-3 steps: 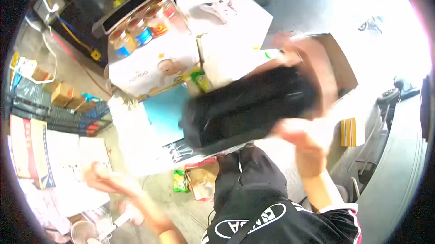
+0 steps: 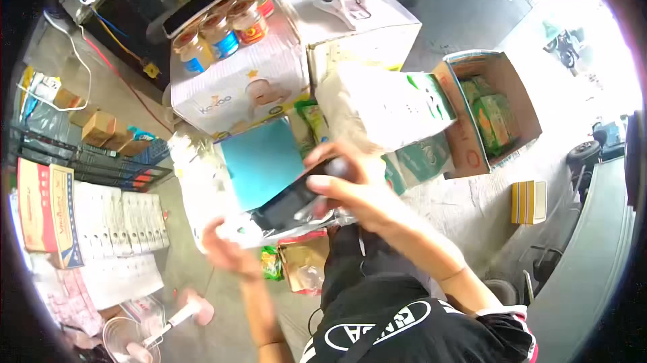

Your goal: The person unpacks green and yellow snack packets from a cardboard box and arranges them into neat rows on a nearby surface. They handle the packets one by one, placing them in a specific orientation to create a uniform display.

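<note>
**Dark pouch held over a crowded floor**

The left hand (image 2: 226,252) is seen blurred, loosely curled, under a clear plastic wrapper (image 2: 202,191). A teal sheet (image 2: 261,161) lies alongside. The right hand (image 2: 350,188) is clamped on a dark pouch (image 2: 290,204), judged light, slick and best pinched at its edge.

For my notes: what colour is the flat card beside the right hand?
Teal blue; the flat card shows best in the head view, left of the right hand.

I see strong daylight blowing out the upper right corner. Both hands, the left hand (image 2: 226,250) and right hand (image 2: 347,184), smear with motion blur, and straight edges bow near the dark fisheye rim.
</note>
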A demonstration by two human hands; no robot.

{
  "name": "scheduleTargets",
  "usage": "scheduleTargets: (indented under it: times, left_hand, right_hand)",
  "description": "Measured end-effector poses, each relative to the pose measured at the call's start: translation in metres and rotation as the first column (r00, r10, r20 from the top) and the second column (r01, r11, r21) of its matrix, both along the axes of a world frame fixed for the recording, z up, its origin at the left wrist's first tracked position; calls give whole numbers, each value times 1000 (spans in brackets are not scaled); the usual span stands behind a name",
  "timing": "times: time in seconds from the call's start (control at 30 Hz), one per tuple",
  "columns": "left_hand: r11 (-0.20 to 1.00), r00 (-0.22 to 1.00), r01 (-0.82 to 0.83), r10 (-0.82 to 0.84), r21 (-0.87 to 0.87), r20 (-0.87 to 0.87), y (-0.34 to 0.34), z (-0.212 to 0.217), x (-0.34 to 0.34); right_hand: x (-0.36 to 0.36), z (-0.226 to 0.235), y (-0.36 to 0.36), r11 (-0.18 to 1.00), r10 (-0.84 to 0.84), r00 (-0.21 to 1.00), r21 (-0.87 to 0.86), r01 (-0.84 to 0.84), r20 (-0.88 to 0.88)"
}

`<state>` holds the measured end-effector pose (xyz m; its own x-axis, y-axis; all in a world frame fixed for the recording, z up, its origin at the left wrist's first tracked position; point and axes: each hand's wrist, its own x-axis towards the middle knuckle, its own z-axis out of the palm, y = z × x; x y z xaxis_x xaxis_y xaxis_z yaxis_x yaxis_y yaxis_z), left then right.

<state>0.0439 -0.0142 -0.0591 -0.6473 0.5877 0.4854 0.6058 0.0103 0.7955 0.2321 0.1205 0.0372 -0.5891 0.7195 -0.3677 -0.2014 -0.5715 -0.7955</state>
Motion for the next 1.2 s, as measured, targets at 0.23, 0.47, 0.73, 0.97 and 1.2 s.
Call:
scheduleTargets:
  times: [0.23,0.47,0.73,0.97,1.2]
  left_hand:
    - [925,727,228,-369,303,579,78,-81,34]
    - [991,872,77,-119,106,475,116,-99,-35]
    - [992,914,-50,-2,-116,-406,179,-42,-20]
    - [955,952,267,-241,-131,188,226,-42,112]
    - [989,933,-109,137,-101,332,174,-78,164]
  right_hand:
    - [-68,-154,-3,945,144,979,-312,-94,143]
    - [-42,-152,-3,926,371,928,-93,-366,43]
    - [102,-190,8,897,372,924,-288,-336,82]
    - [224,-220,92,792,-112,979,-610,-13,-167]
    - [317,-234,134,839,162,960,-480,-257,-230]
